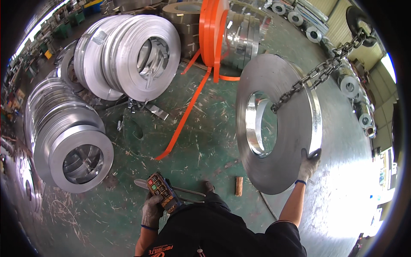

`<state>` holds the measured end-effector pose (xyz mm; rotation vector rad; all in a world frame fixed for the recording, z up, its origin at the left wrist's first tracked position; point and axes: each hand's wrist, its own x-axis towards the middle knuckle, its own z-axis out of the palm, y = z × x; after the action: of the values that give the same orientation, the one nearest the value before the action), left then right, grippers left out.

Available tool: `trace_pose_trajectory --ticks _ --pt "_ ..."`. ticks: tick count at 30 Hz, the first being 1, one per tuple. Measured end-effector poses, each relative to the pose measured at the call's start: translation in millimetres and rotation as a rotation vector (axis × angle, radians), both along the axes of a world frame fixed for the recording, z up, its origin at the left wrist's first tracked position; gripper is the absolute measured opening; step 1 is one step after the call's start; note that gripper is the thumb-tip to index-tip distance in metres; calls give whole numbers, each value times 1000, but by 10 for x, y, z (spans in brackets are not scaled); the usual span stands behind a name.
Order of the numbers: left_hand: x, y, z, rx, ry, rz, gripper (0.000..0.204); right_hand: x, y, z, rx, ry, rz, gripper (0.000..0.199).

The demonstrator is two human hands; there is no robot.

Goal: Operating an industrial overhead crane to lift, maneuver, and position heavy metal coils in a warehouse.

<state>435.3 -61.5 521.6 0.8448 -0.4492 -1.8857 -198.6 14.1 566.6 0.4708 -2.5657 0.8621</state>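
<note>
My left hand (152, 210), in a pale work glove, is closed around a handheld crane remote (162, 192) with rows of coloured buttons. My right hand (309, 166), gloved with dark fingertips, rests against the lower right rim of a large steel strip coil (295, 141). Its thumb and fingers are apart on the metal. The coil stands on edge, and a heavy chain (319, 75) passes through its centre hole and rises to the upper right. Whether the coil touches the floor I cannot tell.
Steel coils (124, 55) stand on edge at far left, with more coils (81, 158) nearer. Orange coils (209, 34) trail a long orange strip (184, 122) across the green floor. A short wooden piece (239, 186) lies ahead of me. At right is a broad shiny metal surface (342, 171).
</note>
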Motion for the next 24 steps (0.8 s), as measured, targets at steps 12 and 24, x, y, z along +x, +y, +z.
trace_pose_trajectory --ticks 12,24 --pt "567 -54 166 -52 7 -19 86 342 344 373 -26 -62 3 100" --pt "1181 -335 427 -20 -47 50 91 790 492 517 -100 -61 74 97"
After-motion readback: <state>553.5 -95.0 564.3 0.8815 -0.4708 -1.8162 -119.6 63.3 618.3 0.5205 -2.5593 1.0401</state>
